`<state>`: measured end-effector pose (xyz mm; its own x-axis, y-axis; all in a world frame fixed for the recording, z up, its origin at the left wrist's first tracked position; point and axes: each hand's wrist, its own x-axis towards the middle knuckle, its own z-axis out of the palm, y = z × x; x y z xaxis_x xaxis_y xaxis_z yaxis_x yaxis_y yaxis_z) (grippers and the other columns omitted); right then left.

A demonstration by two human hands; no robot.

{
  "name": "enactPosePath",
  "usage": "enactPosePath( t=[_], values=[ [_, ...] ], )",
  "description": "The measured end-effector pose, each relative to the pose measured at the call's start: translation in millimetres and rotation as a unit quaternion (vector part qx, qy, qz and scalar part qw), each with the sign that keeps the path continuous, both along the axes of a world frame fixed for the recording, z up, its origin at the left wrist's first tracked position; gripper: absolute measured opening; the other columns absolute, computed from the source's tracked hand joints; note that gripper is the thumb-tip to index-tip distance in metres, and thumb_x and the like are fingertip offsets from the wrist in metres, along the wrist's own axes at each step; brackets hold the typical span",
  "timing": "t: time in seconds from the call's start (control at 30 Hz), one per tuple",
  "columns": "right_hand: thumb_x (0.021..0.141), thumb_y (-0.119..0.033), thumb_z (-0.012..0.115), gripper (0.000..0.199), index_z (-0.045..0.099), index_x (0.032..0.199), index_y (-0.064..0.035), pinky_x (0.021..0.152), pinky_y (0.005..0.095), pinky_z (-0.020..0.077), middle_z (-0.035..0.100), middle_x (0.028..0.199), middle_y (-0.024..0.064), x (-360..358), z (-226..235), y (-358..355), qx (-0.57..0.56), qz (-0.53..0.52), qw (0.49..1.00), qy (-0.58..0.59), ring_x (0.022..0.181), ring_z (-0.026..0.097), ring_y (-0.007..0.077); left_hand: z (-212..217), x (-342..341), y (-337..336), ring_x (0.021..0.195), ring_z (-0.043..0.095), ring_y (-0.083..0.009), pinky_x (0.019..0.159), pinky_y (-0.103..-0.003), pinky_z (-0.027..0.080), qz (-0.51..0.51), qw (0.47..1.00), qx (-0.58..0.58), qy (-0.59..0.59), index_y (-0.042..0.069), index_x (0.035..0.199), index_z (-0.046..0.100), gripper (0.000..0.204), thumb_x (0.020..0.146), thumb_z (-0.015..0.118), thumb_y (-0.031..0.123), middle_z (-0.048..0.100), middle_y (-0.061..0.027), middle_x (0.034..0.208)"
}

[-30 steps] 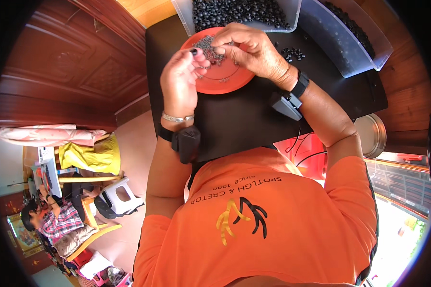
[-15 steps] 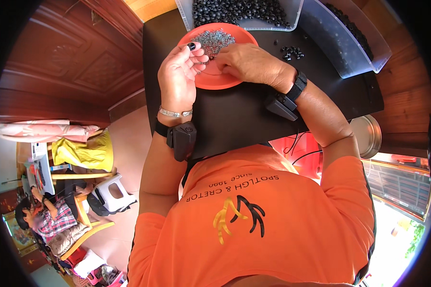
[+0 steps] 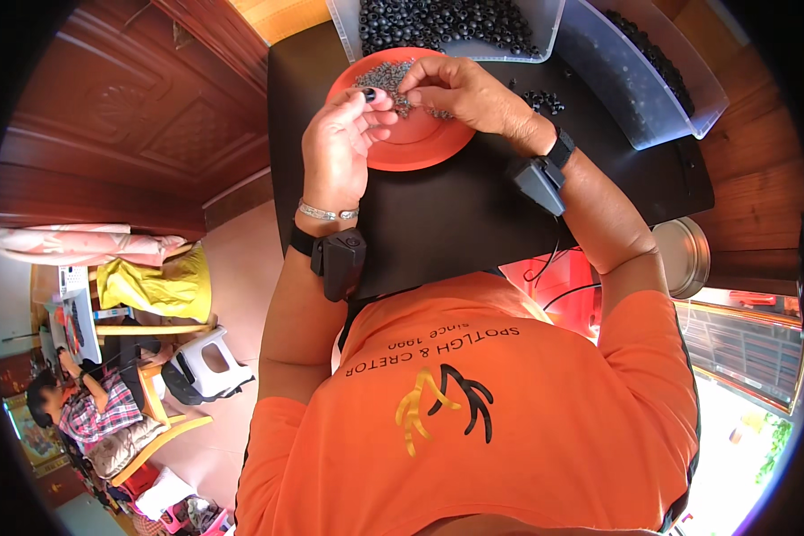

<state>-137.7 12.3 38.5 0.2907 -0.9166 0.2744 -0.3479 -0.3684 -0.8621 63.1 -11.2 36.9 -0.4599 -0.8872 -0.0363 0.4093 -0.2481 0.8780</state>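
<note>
My left hand (image 3: 335, 147) is closed in a pinch on a small, round black plastic piece (image 3: 370, 95), over the left side of a red plate (image 3: 420, 157). Its other fingers curl loosely. Facing it, my right hand (image 3: 475, 96) has thumb and forefinger brought together just right of the black piece; whatever lies between those fingertips is too small to make out. Beneath both hands, a heap of tiny silvery-grey metal parts (image 3: 382, 77) covers the far part of the plate. The right hand hides some of the heap.
A clear bin of black pieces (image 3: 447, 25) stands behind the plate, with another clear bin (image 3: 639, 103) to its right. Several loose black pieces (image 3: 545, 103) lie on the dark table (image 3: 456, 223). Far left, a person (image 3: 98, 406) sits near a white stool (image 3: 210, 364).
My right hand has lifted from the heap and come up beside the left fingertips. My left hand has shifted slightly right and nearer to me, still holding the black piece.
</note>
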Motion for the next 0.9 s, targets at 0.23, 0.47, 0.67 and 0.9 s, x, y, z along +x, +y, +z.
enactPosePath(
  t=[0.23, 0.47, 0.67, 0.9],
  values=[
    [0.089, -0.014, 0.059, 0.012, 0.063, 0.097, -0.0071, 0.064, 0.0193, 0.04, 0.061, 0.084, -0.0049, 3, 5, 3, 0.128, 0.0, 0.984, -0.127, 0.074, 0.051, 0.0031, 4, -5, 9, 0.081, 0.058, -0.0122, 0.073, -0.024, 0.042, -0.061, 0.972, -0.183, -0.132, 0.002, 0.095, 0.06, 0.02, 0.09, 0.049, 0.019, 0.062, -0.0038, 0.093],
    [0.09, -0.018, 0.06, 0.014, 0.064, 0.098, -0.0068, 0.069, 0.0199, 0.0406, 0.061, 0.087, -0.0046, 2, 6, 4, 0.141, 0.028, 0.982, -0.12, 0.078, 0.052, 0.0042, -4, -4, 3, 0.082, 0.058, -0.0163, 0.075, -0.028, 0.044, -0.116, 0.992, -0.052, 0.016, 0.002, 0.093, 0.059, 0.02, 0.091, 0.048, 0.018, 0.061, -0.0064, 0.09],
    [0.088, -0.011, 0.062, 0.016, 0.064, 0.101, -0.0025, 0.082, 0.0232, 0.0448, 0.065, 0.092, 0.0, 6, 5, 4, 0.044, 0.044, 0.992, -0.114, 0.088, 0.057, 0.0077, -9, -2, -2, 0.082, 0.059, -0.0185, 0.077, -0.03, 0.045, -0.101, 0.992, -0.017, 0.073, 0.003, 0.092, 0.059, 0.021, 0.092, 0.045, 0.018, 0.061, -0.0069, 0.09],
    [0.089, -0.009, 0.061, 0.015, 0.064, 0.101, -0.0007, 0.082, 0.0242, 0.0464, 0.066, 0.092, 0.002, 8, 5, 4, 0.027, 0.024, 0.992, -0.124, 0.088, 0.058, 0.0084, -9, -4, 0, 0.085, 0.058, -0.0187, 0.079, -0.031, 0.045, -0.101, 0.99, 0.006, 0.094, 0.003, 0.094, 0.058, 0.02, 0.093, 0.044, 0.018, 0.062, -0.0076, 0.091]
  ],
)
